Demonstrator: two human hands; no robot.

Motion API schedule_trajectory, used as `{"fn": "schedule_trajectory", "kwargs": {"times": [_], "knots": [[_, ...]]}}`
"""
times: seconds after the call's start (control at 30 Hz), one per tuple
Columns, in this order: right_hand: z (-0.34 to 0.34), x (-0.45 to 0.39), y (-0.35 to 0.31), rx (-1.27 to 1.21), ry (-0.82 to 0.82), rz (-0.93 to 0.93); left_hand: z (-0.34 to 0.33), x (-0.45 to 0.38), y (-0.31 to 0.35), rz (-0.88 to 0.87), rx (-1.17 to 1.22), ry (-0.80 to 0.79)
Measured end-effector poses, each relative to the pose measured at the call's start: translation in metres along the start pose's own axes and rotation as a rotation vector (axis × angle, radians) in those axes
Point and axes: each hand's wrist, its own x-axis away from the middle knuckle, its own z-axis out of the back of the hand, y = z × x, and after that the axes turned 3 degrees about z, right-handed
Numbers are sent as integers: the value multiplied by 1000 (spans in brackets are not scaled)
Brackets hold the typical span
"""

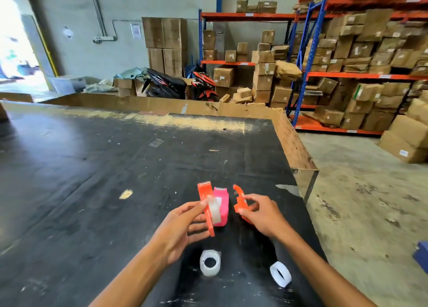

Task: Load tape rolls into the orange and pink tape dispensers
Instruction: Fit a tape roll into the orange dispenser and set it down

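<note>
The orange tape dispenser is split in two halves. My left hand [183, 225] holds one orange half [205, 194] with a clear tape roll [214, 208] seated in it. My right hand [261, 214] grips the other orange half [239, 201], held apart to the right. The pink dispenser [222, 204] stands on the black table just behind the left half. Two more clear tape rolls lie on the table near me: one [210, 263] below my left hand, another [280, 273] under my right forearm.
The black table [92, 167] has a cardboard rim [294, 149] along its far and right sides, and a scrap of tape [156, 142] lies mid-table. Shelves of cardboard boxes [359, 63] and parked motorbikes [166, 84] stand beyond it. A concrete floor lies to the right.
</note>
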Motion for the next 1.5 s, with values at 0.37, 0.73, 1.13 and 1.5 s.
{"fn": "schedule_trajectory", "kwargs": {"times": [0.37, 0.73, 1.13, 1.5], "knots": [[24, 52, -26, -716, -215, 97, -23, -7, -10, 18, -19, -60], [25, 71, -17, -722, -187, 135, -33, -3, -14, -118, -79, -79], [17, 86, -19, -730, -92, 222, -45, 11, -28, -308, -131, -70], [9, 94, -28, -678, -61, 280, -39, 17, -22, -321, -228, -93]]}}
